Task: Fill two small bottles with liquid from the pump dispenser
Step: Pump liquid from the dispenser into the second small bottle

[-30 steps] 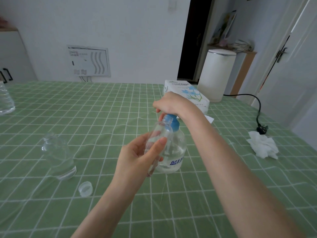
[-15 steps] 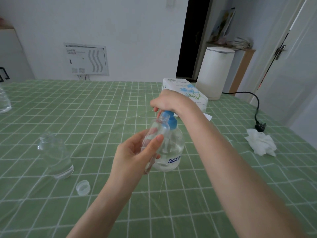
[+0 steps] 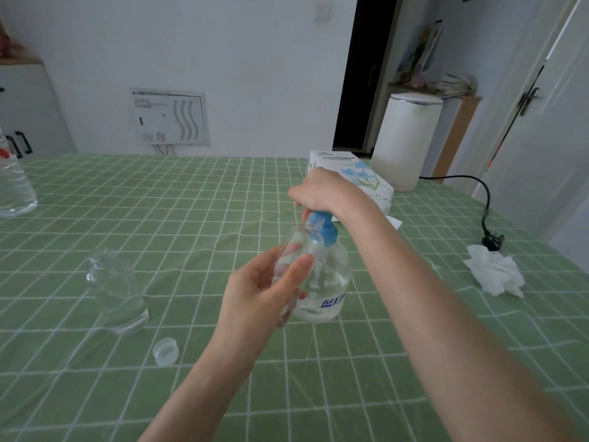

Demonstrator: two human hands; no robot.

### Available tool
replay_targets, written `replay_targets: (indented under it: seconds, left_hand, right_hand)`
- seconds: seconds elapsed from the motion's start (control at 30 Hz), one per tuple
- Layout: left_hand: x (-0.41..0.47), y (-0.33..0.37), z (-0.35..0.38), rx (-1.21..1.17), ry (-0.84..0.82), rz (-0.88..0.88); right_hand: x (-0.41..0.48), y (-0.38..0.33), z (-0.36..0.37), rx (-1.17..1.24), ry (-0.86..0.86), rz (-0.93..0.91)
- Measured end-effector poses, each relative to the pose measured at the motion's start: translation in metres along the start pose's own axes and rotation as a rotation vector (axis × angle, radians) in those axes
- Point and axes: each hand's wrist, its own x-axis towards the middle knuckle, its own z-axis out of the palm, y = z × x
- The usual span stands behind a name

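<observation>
The clear pump dispenser (image 3: 328, 282) with a blue collar stands on the green checked table (image 3: 191, 218), about a third full of liquid. My right hand (image 3: 322, 191) covers the pump head from above, fingers curled round it. My left hand (image 3: 264, 288) grips a small clear bottle (image 3: 299, 247), tilted, its open neck up against the pump's blue collar under my right hand. A second small clear bottle (image 3: 116, 291) stands uncapped to the left, with some liquid at its bottom. A clear cap (image 3: 165, 351) lies in front of it.
A tissue paper box (image 3: 353, 173) sits behind the dispenser. A crumpled white tissue (image 3: 494, 274) and a black plug with its cord (image 3: 492, 242) lie at the right. A white bin (image 3: 404, 141) stands beyond the table. A large water bottle (image 3: 12, 186) is at the far left.
Both hands, the small bottle and the dispenser keep the same arrangement; only the head camera has shifted slightly.
</observation>
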Motion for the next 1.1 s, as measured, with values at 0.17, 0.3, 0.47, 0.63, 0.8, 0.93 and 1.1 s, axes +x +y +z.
replay_targets:
  seconds: [0.17, 0.3, 0.47, 0.63, 0.8, 0.93, 1.1]
  left_hand:
    - [0.0003, -0.0011, 0.0004, 0.011, 0.002, 0.003]
    - [0.0005, -0.0018, 0.0002, 0.021, 0.001, 0.001]
    - [-0.0003, -0.0045, -0.0001, 0.022, 0.0, -0.011]
    - [-0.0002, -0.0044, 0.0008, 0.006, -0.004, -0.003]
    - [0.001, -0.0014, 0.0006, -0.012, -0.001, 0.009]
    - [0.0016, -0.0021, 0.0012, -0.002, -0.004, 0.007]
    - [0.0013, -0.0024, 0.0013, 0.006, 0.0, -0.004]
  right_hand:
    - [0.0001, -0.0012, -0.0011, -0.012, -0.046, 0.029]
    - [-0.0004, -0.0017, -0.0002, -0.017, -0.082, 0.057]
    - [0.0011, 0.0037, 0.007, 0.005, -0.086, 0.051]
    - [0.0015, 0.0052, 0.0062, 0.019, -0.057, 0.02]
    - [0.0039, -0.0012, -0.0009, -0.033, -0.027, -0.004]
    - [0.0034, -0.0008, -0.0006, -0.016, -0.038, -0.003]
    - [0.0029, 0.0014, 0.0006, 0.013, -0.056, 0.028]
